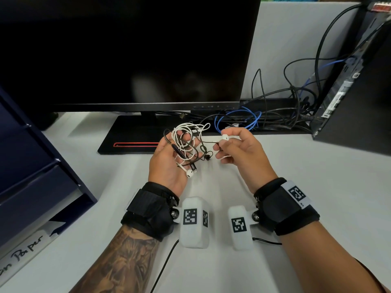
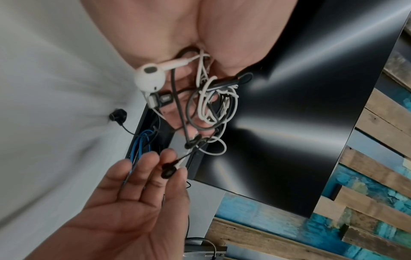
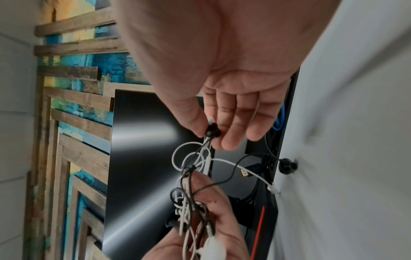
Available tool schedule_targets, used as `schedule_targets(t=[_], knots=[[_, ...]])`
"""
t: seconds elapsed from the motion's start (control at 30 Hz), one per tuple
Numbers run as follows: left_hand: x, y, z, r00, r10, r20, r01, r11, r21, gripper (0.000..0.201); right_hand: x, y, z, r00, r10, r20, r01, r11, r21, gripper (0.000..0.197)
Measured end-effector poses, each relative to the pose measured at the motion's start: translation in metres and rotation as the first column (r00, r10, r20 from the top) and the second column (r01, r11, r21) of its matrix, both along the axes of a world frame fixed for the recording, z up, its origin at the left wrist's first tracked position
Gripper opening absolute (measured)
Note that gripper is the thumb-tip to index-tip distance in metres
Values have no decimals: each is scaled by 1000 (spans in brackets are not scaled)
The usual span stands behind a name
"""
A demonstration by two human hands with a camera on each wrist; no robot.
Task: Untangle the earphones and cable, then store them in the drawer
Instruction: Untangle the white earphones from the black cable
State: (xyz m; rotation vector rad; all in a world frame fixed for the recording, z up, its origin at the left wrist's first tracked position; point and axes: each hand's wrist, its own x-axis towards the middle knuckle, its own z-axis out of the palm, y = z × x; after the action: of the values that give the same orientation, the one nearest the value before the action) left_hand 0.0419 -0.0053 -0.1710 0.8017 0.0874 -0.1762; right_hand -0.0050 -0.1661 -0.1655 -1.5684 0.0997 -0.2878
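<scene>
Left hand: the left hand (image 1: 169, 163) lies palm up in front of the big black flat monitor (image 1: 127, 51), fingers curled round a messy ball of thin white and black cords (image 1: 187, 142).
Right hand: the right hand (image 1: 239, 151) pinches a smooth white earbud (image 1: 225, 136) and a small round black earbud (image 3: 213, 131).
Drawer: dark blue drawer box (image 1: 31, 166), left of the monitor.

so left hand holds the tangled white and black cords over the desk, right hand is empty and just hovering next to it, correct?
Not quite. The left hand does hold the tangle over the desk, but the right hand isn't empty: it pinches a black earbud and a white earbud drawn out of the bundle. The right wrist view shows the pinch best.
</scene>
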Motion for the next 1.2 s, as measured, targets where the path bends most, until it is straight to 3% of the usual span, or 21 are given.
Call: schedule_targets(t=[0.13,0.23,0.33,0.43,0.53,0.9,1.2], knots=[[0,0,0,999,-35,-15,35,999,-36,21,1,0,-2,1000,-27,14,27,999,21,14],[-2,-1,1,999,-51,-10,50,996,-68,21,-1,0,-3,1000,-2,-11,1,996,-92,11],[-2,-2,1,998,-61,-3,60,996,-71,19,-3,1,-3,995,77,-68,-85,989,-122,21],[-2,-3,2,996,-83,19,84,994,-73,16,-5,3,-3,986,159,-51,-164,978,-130,12],[-1,-2,-1,994,-93,52,96,993,-62,18,-2,2,-5,993,117,22,-112,983,-147,2],[0,-1,-4,998,-41,47,39,998,54,17,1,-1,-1,994,-49,99,52,998,-27,12],[-1,-2,-3,999,-50,4,50,997,62,32,3,1,-1,995,-79,60,75,995,60,18]])
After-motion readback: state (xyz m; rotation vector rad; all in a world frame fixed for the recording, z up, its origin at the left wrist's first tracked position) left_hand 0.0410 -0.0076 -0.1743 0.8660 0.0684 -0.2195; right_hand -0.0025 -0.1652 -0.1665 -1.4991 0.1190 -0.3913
